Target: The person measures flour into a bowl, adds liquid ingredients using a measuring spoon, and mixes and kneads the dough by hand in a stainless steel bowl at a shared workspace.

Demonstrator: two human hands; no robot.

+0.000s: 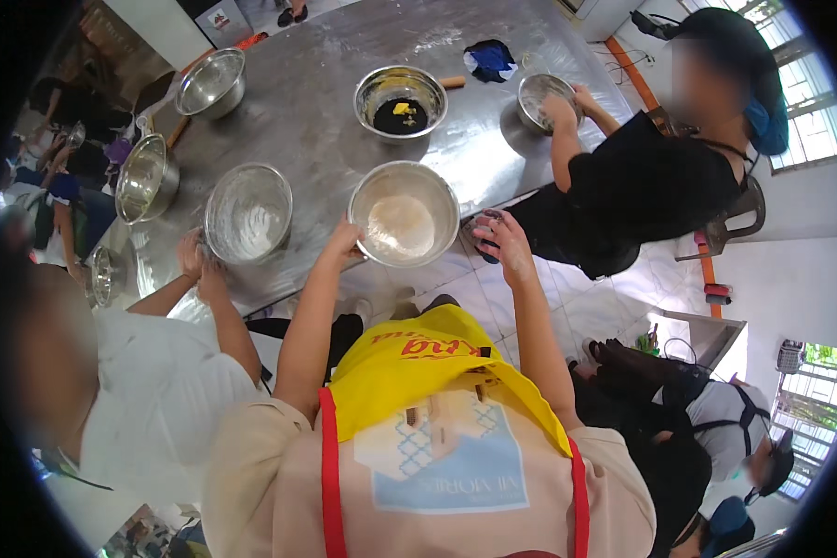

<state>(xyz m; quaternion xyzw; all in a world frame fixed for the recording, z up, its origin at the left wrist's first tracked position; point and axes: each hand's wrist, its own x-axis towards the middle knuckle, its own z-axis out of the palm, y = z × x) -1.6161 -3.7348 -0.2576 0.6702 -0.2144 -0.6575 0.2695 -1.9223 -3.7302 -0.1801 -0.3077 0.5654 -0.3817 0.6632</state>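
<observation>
In front of me, at the near edge of the metal table, is a steel mixing bowl (445, 209) with pale, flour-like powder (401, 224) in its bottom. My left hand (346, 240) grips the bowl's left rim. Right of the bowl and apart from it, my right hand (506, 244) holds nothing; its fingers are spread and bear dark smudges and whitish residue. Just beyond stands a second steel bowl (367, 97) with a dark content (399, 125) and a yellow lump (404, 109) on it.
The steel-topped table (307, 91) also bears a flour-dusted bowl (249, 213) by a co-worker's hands (206, 268), and several other bowls at left. At right, another person handles a small bowl (530, 104). A dark blue cloth (489, 60) lies near a wooden handle (453, 82).
</observation>
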